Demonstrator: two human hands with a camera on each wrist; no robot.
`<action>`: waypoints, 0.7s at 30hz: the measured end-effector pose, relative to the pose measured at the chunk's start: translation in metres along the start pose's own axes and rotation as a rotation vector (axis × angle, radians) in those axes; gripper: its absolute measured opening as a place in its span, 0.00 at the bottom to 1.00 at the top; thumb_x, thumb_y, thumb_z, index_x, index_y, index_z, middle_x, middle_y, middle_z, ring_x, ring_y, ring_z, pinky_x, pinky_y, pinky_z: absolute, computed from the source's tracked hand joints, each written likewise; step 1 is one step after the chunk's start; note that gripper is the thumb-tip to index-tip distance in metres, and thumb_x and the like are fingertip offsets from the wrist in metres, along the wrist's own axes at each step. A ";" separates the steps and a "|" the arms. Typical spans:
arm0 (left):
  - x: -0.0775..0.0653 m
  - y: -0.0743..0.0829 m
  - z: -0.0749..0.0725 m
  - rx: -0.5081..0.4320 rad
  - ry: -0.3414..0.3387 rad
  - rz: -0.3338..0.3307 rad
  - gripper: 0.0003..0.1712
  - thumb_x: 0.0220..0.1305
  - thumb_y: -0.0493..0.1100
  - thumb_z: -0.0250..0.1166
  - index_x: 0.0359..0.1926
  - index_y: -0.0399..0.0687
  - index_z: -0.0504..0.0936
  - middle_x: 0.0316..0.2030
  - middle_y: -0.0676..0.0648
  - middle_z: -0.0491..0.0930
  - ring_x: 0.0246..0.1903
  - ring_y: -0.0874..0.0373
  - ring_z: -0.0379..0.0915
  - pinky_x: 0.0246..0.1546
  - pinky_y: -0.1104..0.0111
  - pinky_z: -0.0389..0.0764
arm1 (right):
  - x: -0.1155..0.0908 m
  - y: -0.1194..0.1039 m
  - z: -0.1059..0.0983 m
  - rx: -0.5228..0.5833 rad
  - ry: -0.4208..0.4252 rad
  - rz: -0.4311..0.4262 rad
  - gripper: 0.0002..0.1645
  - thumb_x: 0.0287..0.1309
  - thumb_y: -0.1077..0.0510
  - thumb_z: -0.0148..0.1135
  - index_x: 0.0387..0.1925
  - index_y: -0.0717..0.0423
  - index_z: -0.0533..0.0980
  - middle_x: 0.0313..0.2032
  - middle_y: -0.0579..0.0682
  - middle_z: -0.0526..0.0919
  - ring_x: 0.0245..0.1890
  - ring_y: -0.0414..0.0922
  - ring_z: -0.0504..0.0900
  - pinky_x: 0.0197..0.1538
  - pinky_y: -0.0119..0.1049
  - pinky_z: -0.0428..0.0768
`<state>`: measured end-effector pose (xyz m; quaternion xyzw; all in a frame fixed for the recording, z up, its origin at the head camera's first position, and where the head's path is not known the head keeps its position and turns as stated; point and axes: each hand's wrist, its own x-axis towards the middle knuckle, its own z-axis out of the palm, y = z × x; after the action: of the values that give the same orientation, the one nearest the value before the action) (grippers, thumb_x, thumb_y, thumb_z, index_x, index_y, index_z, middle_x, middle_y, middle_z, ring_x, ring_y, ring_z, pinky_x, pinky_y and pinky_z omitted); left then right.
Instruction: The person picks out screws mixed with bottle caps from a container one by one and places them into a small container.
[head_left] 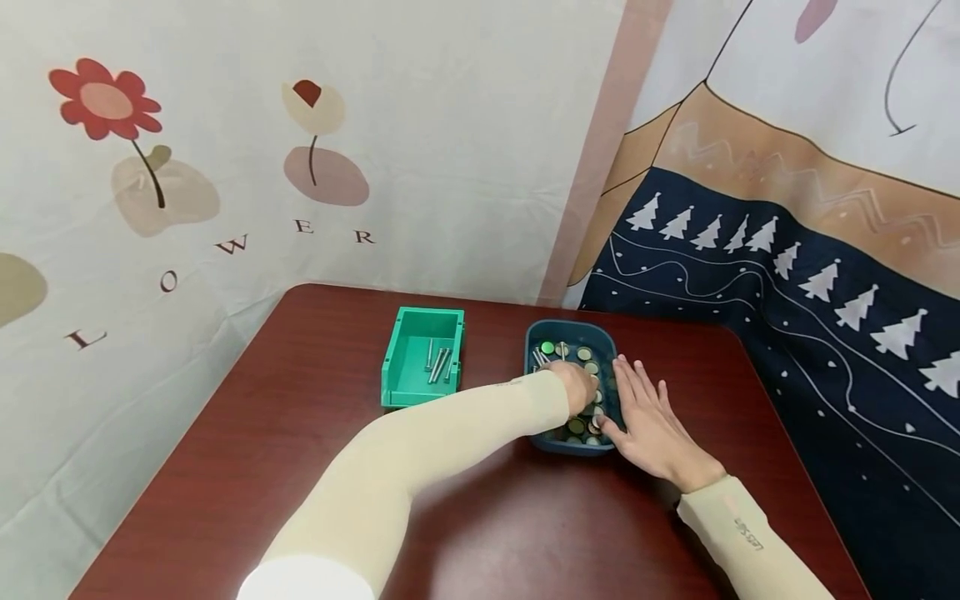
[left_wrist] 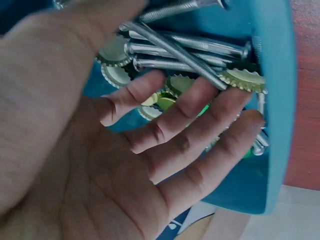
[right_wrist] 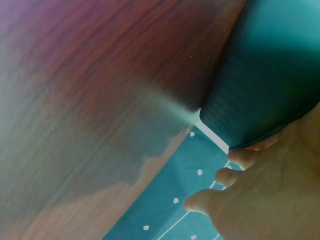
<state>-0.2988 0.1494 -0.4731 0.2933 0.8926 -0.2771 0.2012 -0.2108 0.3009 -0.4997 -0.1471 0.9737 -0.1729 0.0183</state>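
Observation:
My left hand (head_left: 573, 387) reaches down into a dark blue bin (head_left: 572, 448) that holds bottle caps (head_left: 584, 354) and several metal bolts. In the left wrist view its fingers (left_wrist: 185, 145) are spread and loosely bent among the contents. Their tips touch a bottle cap (left_wrist: 243, 79) and the end of a slanting bolt (left_wrist: 175, 52); no firm grip shows. The thumb's tip lies outside that view. My right hand (head_left: 652, 429) rests against the bin's right side with its fingers extended. The right wrist view shows it beside the bin's outer wall (right_wrist: 265, 75).
A green open-front bin (head_left: 408, 342) stands to the left of the blue one, with a few bolts (head_left: 438, 367) lying in it. Both bins are on a dark red wooden table (head_left: 300, 400). Printed cloth (head_left: 450, 167) hangs behind the table's far edge and along its right side.

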 end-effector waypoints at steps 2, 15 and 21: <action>0.013 -0.004 0.006 -0.006 0.019 0.047 0.31 0.90 0.54 0.66 0.86 0.76 0.74 0.77 0.62 0.83 0.70 0.60 0.86 0.67 0.56 0.92 | -0.001 -0.001 0.001 -0.004 0.000 0.002 0.59 0.86 0.42 0.63 0.96 0.62 0.43 0.96 0.65 0.43 0.95 0.74 0.42 0.87 0.87 0.44; 0.014 -0.028 0.009 -0.013 0.163 0.218 0.19 0.92 0.48 0.63 0.72 0.71 0.90 0.70 0.58 0.89 0.65 0.59 0.88 0.71 0.59 0.89 | 0.000 -0.004 0.000 -0.019 0.005 0.002 0.59 0.86 0.41 0.62 0.95 0.64 0.44 0.95 0.66 0.45 0.95 0.75 0.44 0.87 0.88 0.46; -0.039 -0.045 -0.008 -0.046 0.238 0.238 0.21 0.93 0.44 0.61 0.76 0.63 0.88 0.74 0.53 0.86 0.67 0.58 0.86 0.71 0.64 0.88 | 0.000 -0.001 0.002 -0.006 -0.010 0.009 0.60 0.85 0.41 0.63 0.96 0.62 0.42 0.96 0.66 0.43 0.95 0.74 0.41 0.88 0.87 0.44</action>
<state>-0.2996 0.1081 -0.4299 0.4229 0.8752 -0.1943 0.1319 -0.2106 0.2996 -0.5011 -0.1436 0.9748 -0.1692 0.0233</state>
